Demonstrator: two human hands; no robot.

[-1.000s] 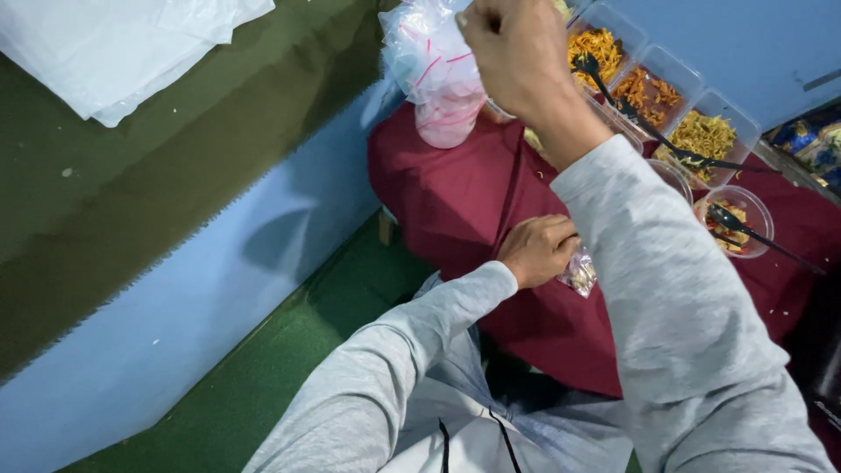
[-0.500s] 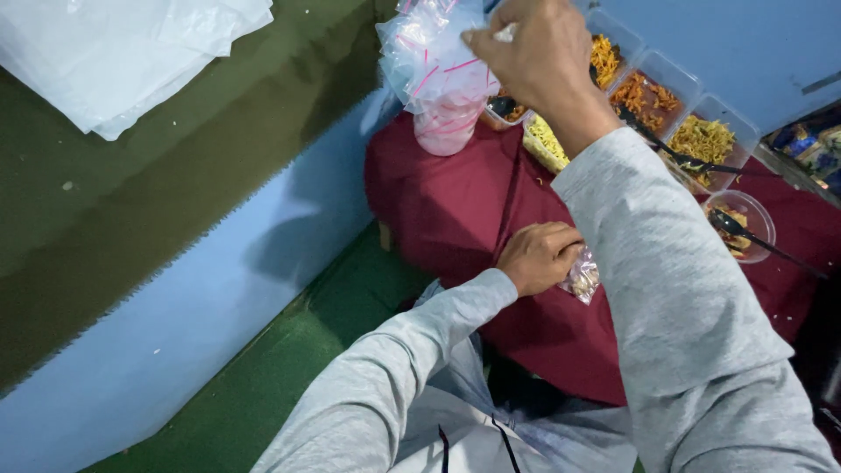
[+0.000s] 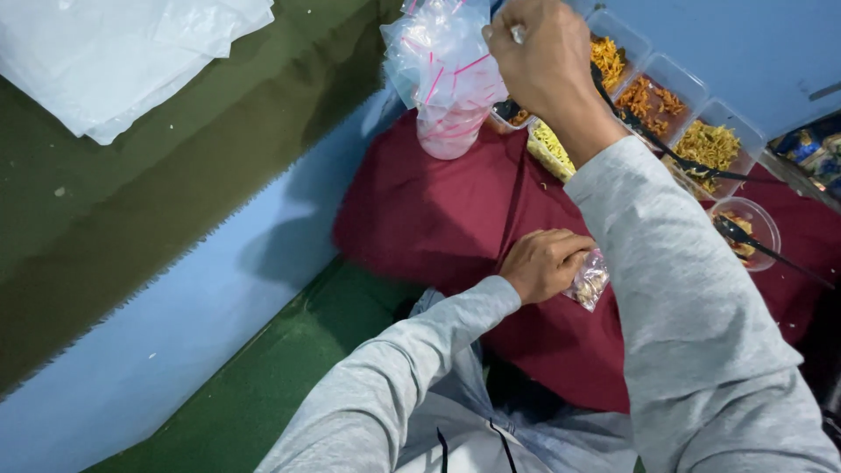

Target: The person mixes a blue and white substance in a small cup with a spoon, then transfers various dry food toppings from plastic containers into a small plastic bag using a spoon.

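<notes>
My left hand (image 3: 545, 263) rests over the maroon cloth (image 3: 420, 219) and grips a small clear plastic bag (image 3: 589, 280) partly filled with pale snack pieces. My right hand (image 3: 547, 57) is raised farther away, fingers closed around a thin utensil handle (image 3: 519, 35), above a container of yellow snack (image 3: 550, 147). Just left of that hand stands a bunch of clear zip bags with pink strips (image 3: 442, 70). Both arms wear grey sleeves.
Clear tubs of orange and yellow snack mix (image 3: 650, 96) (image 3: 708, 144) line the back right with a black spoon (image 3: 683, 162) across them. A round bowl (image 3: 745, 229) sits at right. White plastic sheets (image 3: 131, 52) lie at top left on green matting.
My right hand has come down and toward me from the far tubs, now hanging over the yellow snack container. My left hand keeps the small bag in place.
</notes>
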